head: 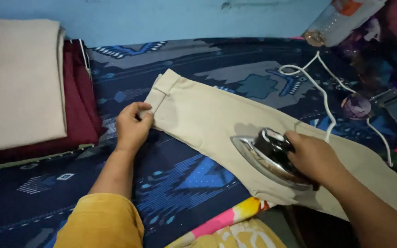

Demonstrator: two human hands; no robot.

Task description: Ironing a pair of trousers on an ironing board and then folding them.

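Centrally, a pair of beige cotton trousers (217,124) is spread flat on a dark blue patterned cloth (171,174). Its waistband corner is pinched by the left hand (133,125), fingers curled shut. A chrome flat iron (265,158) is pressed on the fabric, its black handle gripped fully by the right hand (315,158). A white cord (320,87) trails behind; folded cream and maroon cloths (19,82) are stacked at left.

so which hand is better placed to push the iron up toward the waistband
The right hand: it already grips the iron's handle, with the iron resting on the trousers. The left hand is busy pinching the waistband edge, holding the cloth flat.
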